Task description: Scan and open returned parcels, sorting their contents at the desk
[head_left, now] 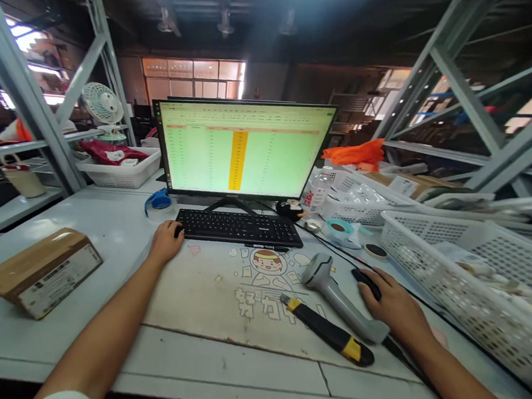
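My left hand (166, 243) rests at the left end of a black keyboard (238, 227), its fingers over the corner keys and slightly apart. Under my right hand (398, 305) is a black computer mouse (366, 284), with the fingers curved around it. Just left of that hand, a grey handheld barcode scanner (346, 303) lies on the printed desk mat (191, 302). Beside the scanner is a black and yellow utility knife (327, 330). Behind the keyboard stands a monitor (199, 161) showing a green spreadsheet with one yellow column.
A brown cardboard box (47, 269) with a label lies at left. White perforated baskets (435, 273) line the right side, near tape rolls (339, 228) and a bottle (315, 193). At back left are a blue tape dispenser (159, 201), a basket (122, 172) and a fan (103, 104).
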The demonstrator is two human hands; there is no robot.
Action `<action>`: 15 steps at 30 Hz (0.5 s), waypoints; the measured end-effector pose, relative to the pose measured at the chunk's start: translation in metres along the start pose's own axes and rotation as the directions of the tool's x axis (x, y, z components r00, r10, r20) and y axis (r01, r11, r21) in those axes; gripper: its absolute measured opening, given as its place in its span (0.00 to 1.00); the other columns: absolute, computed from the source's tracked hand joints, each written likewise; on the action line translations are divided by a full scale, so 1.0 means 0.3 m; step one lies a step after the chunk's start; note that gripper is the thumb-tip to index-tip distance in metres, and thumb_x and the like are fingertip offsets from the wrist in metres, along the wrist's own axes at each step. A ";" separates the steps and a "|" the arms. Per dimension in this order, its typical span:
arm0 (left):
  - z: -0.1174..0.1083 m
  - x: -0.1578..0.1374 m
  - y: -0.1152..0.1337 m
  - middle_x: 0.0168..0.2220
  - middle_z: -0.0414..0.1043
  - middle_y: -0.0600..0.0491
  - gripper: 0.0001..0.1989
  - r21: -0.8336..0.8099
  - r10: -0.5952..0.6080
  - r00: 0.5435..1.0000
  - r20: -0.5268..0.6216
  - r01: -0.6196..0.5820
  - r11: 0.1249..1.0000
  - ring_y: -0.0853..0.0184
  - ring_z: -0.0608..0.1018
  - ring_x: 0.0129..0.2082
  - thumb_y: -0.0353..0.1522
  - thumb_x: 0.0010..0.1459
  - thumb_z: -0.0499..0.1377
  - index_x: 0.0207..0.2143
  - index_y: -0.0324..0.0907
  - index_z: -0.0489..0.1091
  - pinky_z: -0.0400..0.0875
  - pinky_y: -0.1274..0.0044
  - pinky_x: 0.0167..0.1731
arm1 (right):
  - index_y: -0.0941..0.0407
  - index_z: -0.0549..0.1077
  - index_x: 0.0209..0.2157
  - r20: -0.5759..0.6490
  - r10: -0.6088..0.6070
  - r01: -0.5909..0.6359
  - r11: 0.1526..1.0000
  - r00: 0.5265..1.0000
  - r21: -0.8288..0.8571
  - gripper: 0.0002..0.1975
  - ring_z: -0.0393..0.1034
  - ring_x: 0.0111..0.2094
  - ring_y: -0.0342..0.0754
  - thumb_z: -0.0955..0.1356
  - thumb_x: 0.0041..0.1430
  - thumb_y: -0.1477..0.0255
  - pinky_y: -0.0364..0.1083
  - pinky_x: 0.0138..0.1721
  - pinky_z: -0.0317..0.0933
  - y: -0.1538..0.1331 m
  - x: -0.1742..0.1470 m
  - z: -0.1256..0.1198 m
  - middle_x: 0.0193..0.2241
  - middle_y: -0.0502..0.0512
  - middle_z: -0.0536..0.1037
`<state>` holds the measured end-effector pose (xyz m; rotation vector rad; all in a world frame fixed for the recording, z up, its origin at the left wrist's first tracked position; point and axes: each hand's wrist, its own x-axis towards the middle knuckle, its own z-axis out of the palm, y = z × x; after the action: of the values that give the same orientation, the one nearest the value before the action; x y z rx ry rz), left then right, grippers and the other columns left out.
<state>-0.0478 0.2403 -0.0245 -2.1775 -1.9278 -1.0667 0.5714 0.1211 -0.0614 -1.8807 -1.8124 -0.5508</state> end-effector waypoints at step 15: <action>-0.003 -0.008 0.014 0.56 0.73 0.43 0.15 -0.023 -0.025 1.000 0.009 0.025 0.999 0.49 0.74 0.56 0.36 0.67 0.55 0.52 0.43 0.74 0.71 0.58 0.59 | 0.59 0.76 0.56 -0.025 -0.054 0.055 0.997 0.998 0.047 0.32 0.76 0.55 0.68 0.56 0.70 0.51 0.63 0.54 0.73 0.082 0.022 0.079 0.60 0.69 0.75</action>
<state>-0.0445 0.2370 -0.0235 -2.1788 -1.9615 -1.0902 0.5955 0.1400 -0.0781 -1.7907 -1.8498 -0.5415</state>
